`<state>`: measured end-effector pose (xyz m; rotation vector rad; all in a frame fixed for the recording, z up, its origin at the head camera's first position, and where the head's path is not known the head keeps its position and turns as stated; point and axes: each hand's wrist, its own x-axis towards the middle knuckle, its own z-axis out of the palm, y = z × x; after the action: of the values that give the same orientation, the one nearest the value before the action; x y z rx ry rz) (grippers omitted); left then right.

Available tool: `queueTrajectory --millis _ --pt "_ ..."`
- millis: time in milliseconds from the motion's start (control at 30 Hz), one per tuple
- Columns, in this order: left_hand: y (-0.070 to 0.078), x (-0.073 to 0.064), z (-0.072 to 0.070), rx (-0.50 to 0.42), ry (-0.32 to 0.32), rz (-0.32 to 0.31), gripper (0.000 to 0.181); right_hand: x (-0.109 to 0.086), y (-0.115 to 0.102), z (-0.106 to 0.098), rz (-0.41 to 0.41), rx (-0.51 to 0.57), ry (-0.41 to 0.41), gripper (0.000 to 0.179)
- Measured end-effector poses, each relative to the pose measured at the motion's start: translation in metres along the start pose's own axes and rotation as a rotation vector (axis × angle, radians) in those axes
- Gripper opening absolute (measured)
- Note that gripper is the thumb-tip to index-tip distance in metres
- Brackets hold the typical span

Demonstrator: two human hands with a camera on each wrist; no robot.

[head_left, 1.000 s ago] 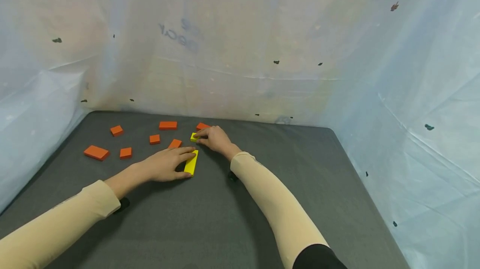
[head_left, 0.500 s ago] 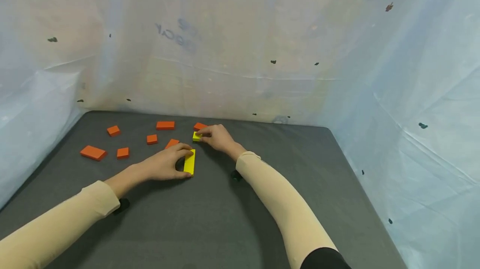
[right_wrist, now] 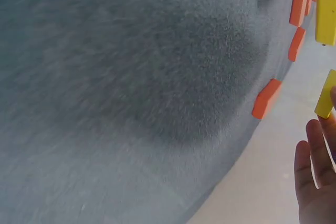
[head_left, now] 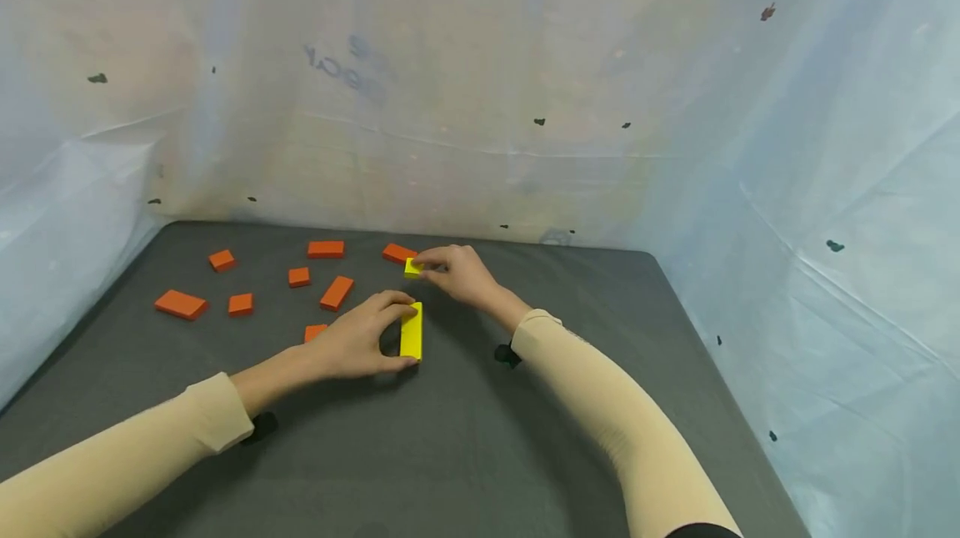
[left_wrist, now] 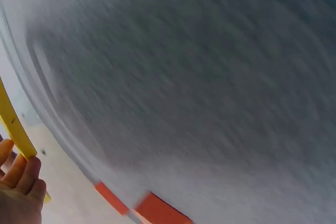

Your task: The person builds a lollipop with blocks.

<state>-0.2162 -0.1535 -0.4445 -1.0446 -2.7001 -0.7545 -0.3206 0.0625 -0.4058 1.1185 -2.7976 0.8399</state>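
My left hand [head_left: 356,344] holds a long yellow block [head_left: 412,334] by its two ends, thumb at the near end and fingers at the far end. Farther back, my right hand [head_left: 468,278] pinches a small yellow block [head_left: 412,269] between thumb and fingers. The two yellow blocks are apart. In the left wrist view the fingers of the left hand [left_wrist: 23,192] lie against the long block [left_wrist: 12,121]. The right wrist view catches the right hand [right_wrist: 317,187] with the small block [right_wrist: 325,97], the long one [right_wrist: 326,9] above it.
Several orange blocks lie scattered on the dark grey table [head_left: 420,455], long ones [head_left: 181,304] and short ones [head_left: 241,304]. One long orange block [head_left: 397,253] lies just behind the small yellow block. Another orange block [head_left: 314,333] is partly hidden by my left hand. Plastic sheeting [head_left: 450,87] surrounds the table.
Both hands have shifted to the right, each with its yellow block. The orange blocks beside my left hand are now less covered. The head view has turned slightly right.
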Motion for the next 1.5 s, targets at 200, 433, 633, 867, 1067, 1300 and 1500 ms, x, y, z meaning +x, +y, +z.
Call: queueTrajectory --millis 200,433,633,867,1067,1300,1500 --pt "0.022 0.002 0.013 0.014 -0.021 0.004 0.074 -0.022 0.002 -0.008 -0.013 0.004 0.004 0.03" --pt "0.044 0.003 0.024 0.036 -0.043 0.028 0.072 -0.05 0.011 -0.008 -0.012 0.023 -0.014 0.031" --pt "0.051 0.003 0.031 0.043 -0.093 0.026 0.072 -0.07 0.019 -0.004 0.008 0.049 -0.019 0.03" --pt "0.057 0.002 0.037 0.036 -0.155 0.016 0.07 -0.089 0.022 -0.002 0.042 0.099 -0.068 0.029" --pt "0.06 0.0 0.043 0.05 -0.174 0.003 0.069 -0.096 0.023 0.003 0.042 0.112 -0.119 0.029" --pt "0.06 -0.002 0.048 0.048 -0.184 0.005 0.069 -0.099 0.024 0.008 0.029 0.101 -0.147 0.029" --pt "0.059 -0.003 0.049 0.041 -0.187 0.004 0.068 -0.1 0.023 0.011 0.002 0.075 -0.165 0.029"
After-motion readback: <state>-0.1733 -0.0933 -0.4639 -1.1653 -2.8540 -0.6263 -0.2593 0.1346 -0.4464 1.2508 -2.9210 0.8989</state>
